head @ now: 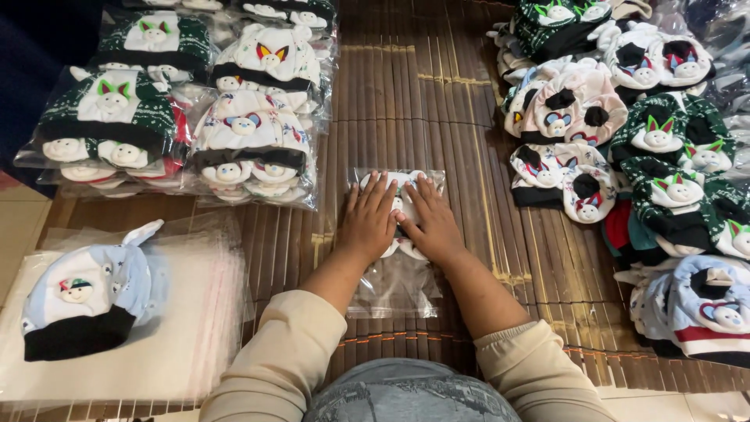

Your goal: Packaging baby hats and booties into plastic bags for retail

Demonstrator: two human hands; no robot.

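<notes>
Both hands are pressing flat, palms down, on a clear plastic bag (pixel 396 270) that is lying at the centre of the frame on a brown bamboo mat (pixel 406 101). The left hand (pixel 367 223) and the right hand (pixel 432 225) are resting side by side, fingers spread and pointing toward the top of the frame, neither grip clenching anything; they are simply bearing down on the packet. Inside the bag, under the palms, a white baby hat set (pixel 400 205) is showing, mostly hidden by the hands. Beige sleeves are covering both forearms. In the upper left, packed hat sets in clear bags (pixel 183 109) are lying in overlapping stacks, green ones and white ones with small animal faces. In the lower left, a pale blue hat with a black brim (pixel 86 301) is sitting on a stack of empty clear bags (pixel 187 344). Along the right side, a pile of loose unbagged hats (pixel 633 133) in pink, green, white and blue is spreading from top to bottom.
</notes>
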